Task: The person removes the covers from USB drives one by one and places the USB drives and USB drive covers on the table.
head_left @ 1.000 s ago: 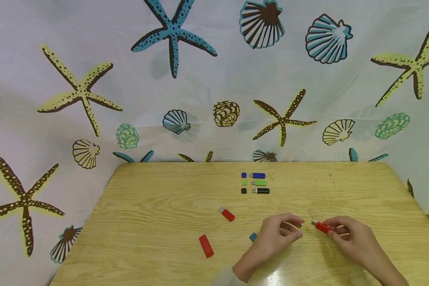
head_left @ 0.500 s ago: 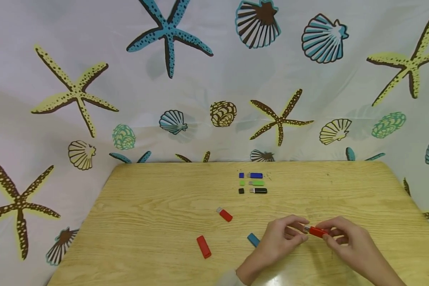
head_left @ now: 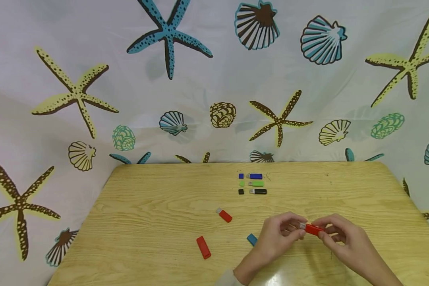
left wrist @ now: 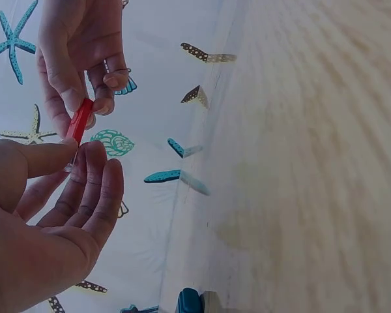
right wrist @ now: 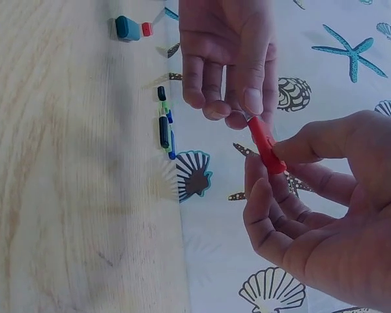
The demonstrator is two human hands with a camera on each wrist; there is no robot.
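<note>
A red USB stick [head_left: 312,229] with a metal plug is held above the table between both hands. My right hand [head_left: 346,238] pinches its red body between thumb and fingers. At the plug end, my left hand [head_left: 277,236] pinches with thumb and index finger, covering part of the metal. In the left wrist view the left hand's [left wrist: 65,241] other fingers are loosely bent beside the stick. The right wrist view shows the right thumb pressing the red body [right wrist: 268,153]. Another red USB stick [head_left: 225,215] lies on the table left of the hands, its plug bare.
On the wooden table [head_left: 146,198], a red oblong piece [head_left: 203,247] lies left, and a blue piece [head_left: 252,239] is partly behind the left hand. Farther back, blue [head_left: 256,176], green [head_left: 258,184] and black [head_left: 260,191] USB sticks lie in rows beside small matching caps. Patterned cloth [head_left: 200,79] surrounds the table.
My right hand has brought the red USB stick leftward to the left hand, whose thumb and finger have closed on the plug end. The things on the table have not moved.
</note>
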